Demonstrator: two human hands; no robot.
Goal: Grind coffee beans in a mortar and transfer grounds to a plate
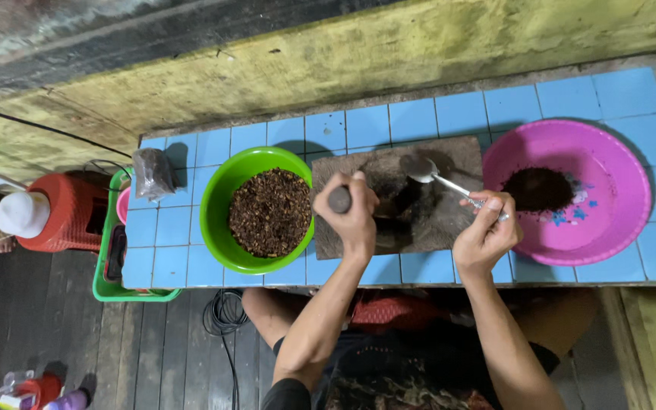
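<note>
1. The left hand (352, 216) had its fingers (358, 199) closed around a dark stone pestle (339, 199), of which only the rounded end showed above the fist; the rest lay hidden beneath the hand.
2. The pestle stood on a flat stone grinding slab (427, 220), directly under the left fingers, on the blue-tiled surface (449, 114). Judged by its material, the pestle was heavy, rigid and rough enough not to slip; a full-fist hold at mid-length, as shown, suited it best.
3. The right hand (486, 235) had its fingers (495, 206) pinched shut on the handle of a metal spoon (438, 176). The bowl of the spoon pointed away from those fingers toward the far part of the slab.
4. The spoon appeared light, stiff and smooth, so likely slippery if wet; the handle end gave the best purchase.
5. Dark ground material lay on the slab between the two hands.
6. A green bowl (218, 197) of coarse brown spice stood just outside the left fingers, beside the slab.
7. A pink basin (616, 167) holding a small heap of dark powder stood just beyond the right fingers.
8. Both plastic vessels were probably light and would slide easily on the tiles.
</note>
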